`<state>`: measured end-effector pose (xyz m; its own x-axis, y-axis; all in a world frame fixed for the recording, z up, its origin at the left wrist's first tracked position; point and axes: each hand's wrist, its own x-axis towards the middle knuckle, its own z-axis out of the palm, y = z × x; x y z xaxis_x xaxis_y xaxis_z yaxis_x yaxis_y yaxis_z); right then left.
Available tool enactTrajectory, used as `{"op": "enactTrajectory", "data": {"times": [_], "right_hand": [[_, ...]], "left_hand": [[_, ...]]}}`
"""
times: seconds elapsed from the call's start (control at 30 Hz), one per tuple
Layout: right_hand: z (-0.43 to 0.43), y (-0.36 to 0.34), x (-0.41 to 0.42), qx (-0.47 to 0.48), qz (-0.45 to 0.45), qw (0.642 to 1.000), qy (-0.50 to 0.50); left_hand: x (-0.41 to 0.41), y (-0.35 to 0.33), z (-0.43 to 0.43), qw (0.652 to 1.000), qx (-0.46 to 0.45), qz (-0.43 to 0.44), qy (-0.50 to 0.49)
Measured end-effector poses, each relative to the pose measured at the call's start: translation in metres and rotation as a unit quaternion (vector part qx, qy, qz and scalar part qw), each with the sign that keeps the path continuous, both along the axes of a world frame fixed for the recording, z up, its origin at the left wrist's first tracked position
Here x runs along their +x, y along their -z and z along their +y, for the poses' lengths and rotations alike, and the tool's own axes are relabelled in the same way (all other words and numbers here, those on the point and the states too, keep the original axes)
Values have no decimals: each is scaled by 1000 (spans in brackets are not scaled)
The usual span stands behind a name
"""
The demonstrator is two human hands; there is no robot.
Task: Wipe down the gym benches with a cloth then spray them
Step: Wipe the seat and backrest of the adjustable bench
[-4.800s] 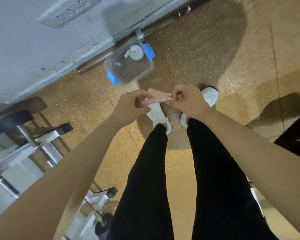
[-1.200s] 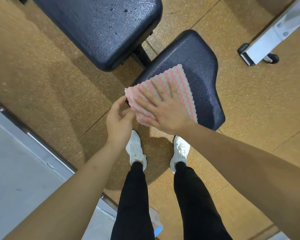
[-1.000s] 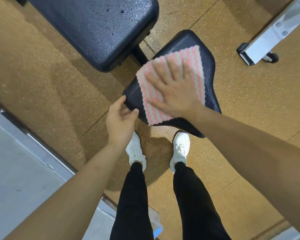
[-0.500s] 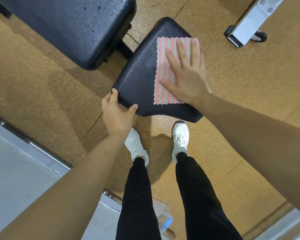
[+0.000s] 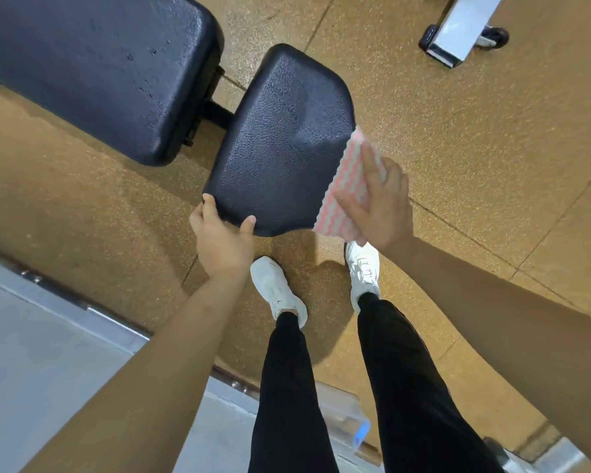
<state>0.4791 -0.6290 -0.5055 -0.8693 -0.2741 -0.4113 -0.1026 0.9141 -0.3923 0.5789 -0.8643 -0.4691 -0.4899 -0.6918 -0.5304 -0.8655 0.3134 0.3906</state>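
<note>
The bench's black seat pad (image 5: 280,148) lies in front of my feet, and the longer black back pad (image 5: 99,63) is at the upper left. My left hand (image 5: 222,240) grips the seat pad's near-left corner, thumb on top and fingers round the edge. My right hand (image 5: 386,206) presses the pink-and-white striped cloth (image 5: 348,179) against the pad's right edge with straight fingers. The cloth hangs partly over that edge. A damp patch shows on the seat's right part. No spray bottle is in view.
A white metal frame foot with a black wheel (image 5: 458,32) stands at the top right on the speckled tan floor. Behind my legs sits a clear plastic box with a blue clip (image 5: 352,425). A grey wall with a metal rail (image 5: 82,305) runs along the lower left.
My right hand has slid the cloth from the top of the seat pad across to its right edge. My left hand stays on the near-left corner.
</note>
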Motion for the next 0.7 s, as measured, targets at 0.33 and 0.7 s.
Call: {"op": "enactTrajectory", "data": {"times": [0.33,0.7], "right_hand": [[-46,-7,-84,-82,-129,979,134],[-22,-27,-64,-149,-93,962,209]], "left_hand": [[-14,-20,-5,996,-15,-76,41],[-80,-32,-10,928,-146,-5,343]]}}
